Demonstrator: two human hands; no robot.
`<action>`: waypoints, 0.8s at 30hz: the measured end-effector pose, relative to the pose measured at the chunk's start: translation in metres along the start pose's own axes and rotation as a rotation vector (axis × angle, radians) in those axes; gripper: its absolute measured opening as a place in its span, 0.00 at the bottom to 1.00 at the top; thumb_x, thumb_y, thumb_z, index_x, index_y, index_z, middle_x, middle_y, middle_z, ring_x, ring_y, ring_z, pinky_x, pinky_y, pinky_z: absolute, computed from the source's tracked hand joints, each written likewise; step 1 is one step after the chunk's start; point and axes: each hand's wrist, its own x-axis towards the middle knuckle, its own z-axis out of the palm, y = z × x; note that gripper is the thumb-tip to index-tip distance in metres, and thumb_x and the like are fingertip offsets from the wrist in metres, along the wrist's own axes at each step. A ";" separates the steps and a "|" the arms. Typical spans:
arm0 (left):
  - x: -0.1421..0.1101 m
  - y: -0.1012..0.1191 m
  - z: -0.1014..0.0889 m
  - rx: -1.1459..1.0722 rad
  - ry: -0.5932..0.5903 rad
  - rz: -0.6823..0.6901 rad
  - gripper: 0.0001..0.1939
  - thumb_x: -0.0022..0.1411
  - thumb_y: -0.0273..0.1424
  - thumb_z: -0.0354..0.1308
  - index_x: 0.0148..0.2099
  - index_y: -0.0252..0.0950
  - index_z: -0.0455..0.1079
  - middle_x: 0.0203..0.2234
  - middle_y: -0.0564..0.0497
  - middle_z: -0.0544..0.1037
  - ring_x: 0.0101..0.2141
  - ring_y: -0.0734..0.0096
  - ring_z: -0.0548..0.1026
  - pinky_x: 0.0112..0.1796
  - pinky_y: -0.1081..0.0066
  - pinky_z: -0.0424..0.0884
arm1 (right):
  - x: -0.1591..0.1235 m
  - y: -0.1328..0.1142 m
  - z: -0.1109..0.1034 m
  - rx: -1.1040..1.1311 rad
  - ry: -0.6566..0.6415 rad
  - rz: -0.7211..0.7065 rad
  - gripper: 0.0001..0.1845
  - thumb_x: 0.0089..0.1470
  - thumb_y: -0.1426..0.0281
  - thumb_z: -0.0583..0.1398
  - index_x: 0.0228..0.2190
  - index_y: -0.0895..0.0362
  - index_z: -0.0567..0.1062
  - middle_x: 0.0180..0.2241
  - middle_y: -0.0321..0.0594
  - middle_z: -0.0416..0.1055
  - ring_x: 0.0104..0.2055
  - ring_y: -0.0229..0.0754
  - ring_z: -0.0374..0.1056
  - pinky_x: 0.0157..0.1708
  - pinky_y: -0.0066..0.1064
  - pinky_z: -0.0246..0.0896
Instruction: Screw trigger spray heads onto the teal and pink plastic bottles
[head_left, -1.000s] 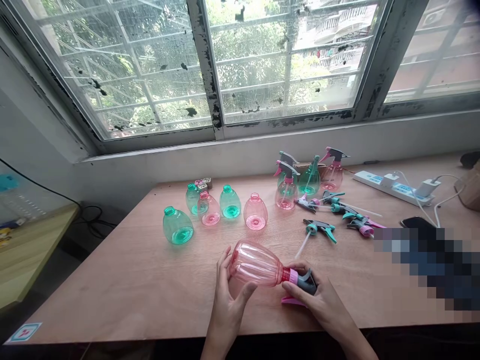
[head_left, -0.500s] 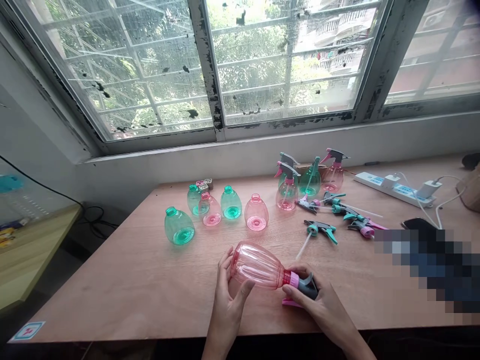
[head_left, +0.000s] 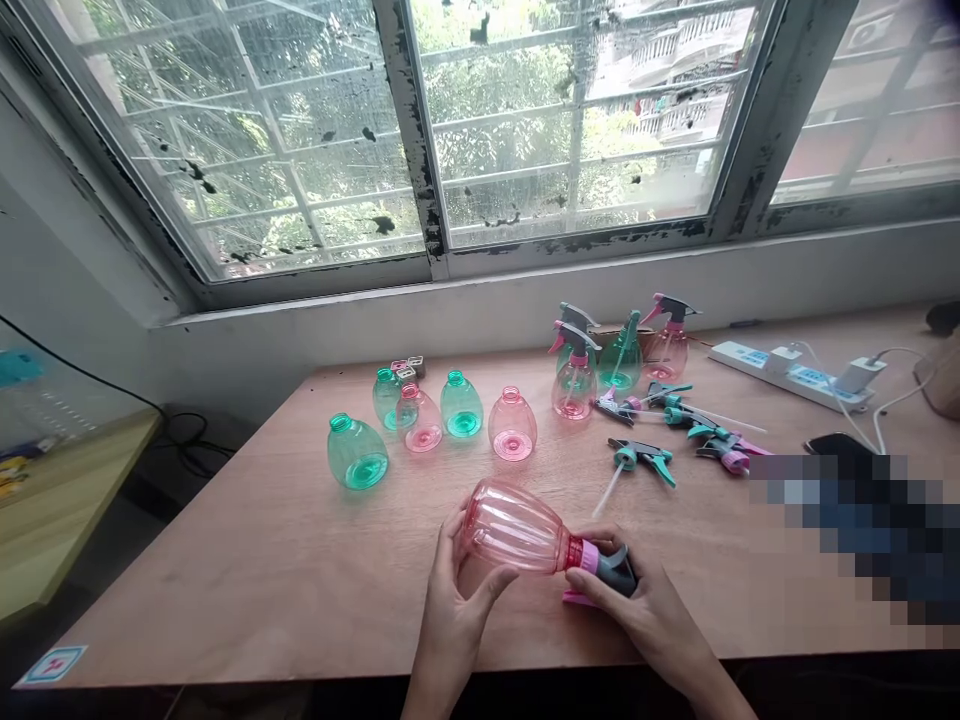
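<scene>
A clear pink spray bottle (head_left: 514, 528) lies on its side between my hands, above the near part of the table. My left hand (head_left: 461, 590) is wrapped around its base end, thumb along the lower side. At the neck, my right hand (head_left: 637, 590) grips the grey and pink spray head (head_left: 611, 568), which sits on the bottle's mouth. Part of the pink trigger shows below the right fingers. Just beyond the right hand lies a loose green and black spray head (head_left: 641, 458) with a clear tube.
Open green bottles (head_left: 358, 455) and pink bottles (head_left: 513, 425) stand at the back left. Several bottles with spray heads (head_left: 576, 375) stand by the wall. More loose spray heads (head_left: 712, 440), a power strip (head_left: 787, 375) and a phone (head_left: 836, 448) lie at right.
The hands and the pink bottle stay almost in place. My left thumb has shifted slightly right along the bottle.
</scene>
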 end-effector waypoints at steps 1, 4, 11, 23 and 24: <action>0.000 0.000 0.001 -0.002 0.006 -0.010 0.34 0.56 0.37 0.69 0.61 0.43 0.62 0.58 0.45 0.72 0.61 0.53 0.67 0.61 0.56 0.63 | 0.001 0.001 -0.001 -0.028 -0.009 -0.018 0.18 0.49 0.56 0.69 0.39 0.52 0.79 0.38 0.41 0.77 0.38 0.47 0.73 0.35 0.33 0.74; 0.001 0.001 0.002 0.023 0.052 -0.019 0.30 0.55 0.38 0.70 0.57 0.41 0.65 0.54 0.44 0.76 0.56 0.52 0.73 0.59 0.56 0.66 | 0.002 0.007 -0.006 -0.123 -0.011 -0.067 0.16 0.51 0.58 0.68 0.41 0.51 0.78 0.38 0.40 0.78 0.40 0.48 0.73 0.37 0.33 0.73; 0.003 0.000 0.001 -0.011 0.050 -0.024 0.29 0.56 0.39 0.69 0.58 0.41 0.65 0.54 0.44 0.76 0.57 0.52 0.72 0.59 0.56 0.67 | -0.001 0.004 0.000 -0.086 0.020 -0.032 0.18 0.50 0.57 0.69 0.40 0.53 0.79 0.38 0.40 0.77 0.40 0.48 0.72 0.37 0.34 0.75; -0.002 0.000 -0.001 0.040 -0.055 0.002 0.36 0.59 0.38 0.67 0.66 0.45 0.56 0.60 0.45 0.69 0.63 0.52 0.64 0.64 0.51 0.56 | -0.004 -0.003 0.005 0.064 0.006 0.032 0.19 0.45 0.55 0.71 0.36 0.54 0.80 0.35 0.40 0.76 0.36 0.45 0.71 0.33 0.34 0.77; -0.001 -0.001 0.000 0.012 -0.048 -0.008 0.35 0.60 0.38 0.66 0.65 0.44 0.56 0.60 0.45 0.70 0.62 0.52 0.65 0.63 0.50 0.57 | -0.004 -0.003 0.005 0.058 0.001 0.036 0.19 0.45 0.55 0.71 0.36 0.54 0.80 0.35 0.40 0.76 0.36 0.45 0.71 0.34 0.34 0.77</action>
